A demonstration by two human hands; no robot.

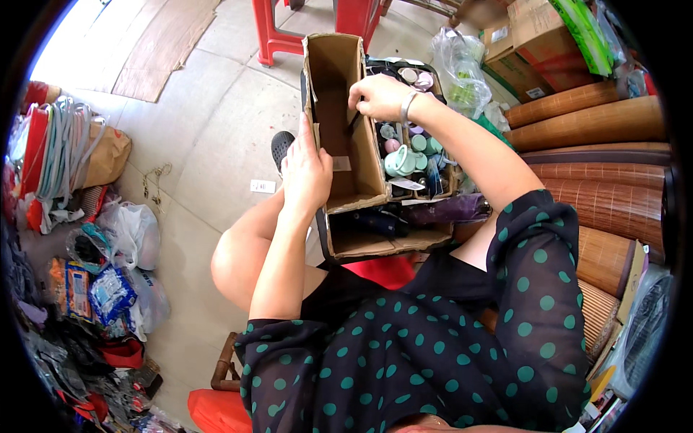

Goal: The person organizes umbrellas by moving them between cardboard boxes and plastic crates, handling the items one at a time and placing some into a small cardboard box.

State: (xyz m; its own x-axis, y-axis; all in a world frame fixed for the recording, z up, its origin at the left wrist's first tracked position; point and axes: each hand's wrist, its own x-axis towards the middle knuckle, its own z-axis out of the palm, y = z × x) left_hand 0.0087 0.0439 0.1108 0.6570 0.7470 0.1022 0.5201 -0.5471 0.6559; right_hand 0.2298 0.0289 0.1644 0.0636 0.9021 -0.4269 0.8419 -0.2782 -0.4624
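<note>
A tall cardboard box (pixel 332 166) with a bare inside stands in front of me, joined to other cardboard compartments. My left hand (pixel 306 173) grips its left wall, thumb toward the inside and fingers along the edge. Over the right wall, my right hand (pixel 381 98) is closed in a pinch; a thin dark piece shows below its fingers, too small to name. Beside it, the right compartment is packed with what look like folded umbrellas with mint handles (pixel 401 162) and pink or white ends. A purple folded umbrella (pixel 462 209) lies across the near compartment (pixel 390 247).
Red plastic stools (pixel 268 36) stand beyond the box. Rolled brown mats (pixel 599 189) and a carton (pixel 530 54) line the right side. Bagged goods (pixel 130 234) and bundled hangers (pixel 61 155) are piled at left. A white tag (pixel 263 186) lies on the tiled floor.
</note>
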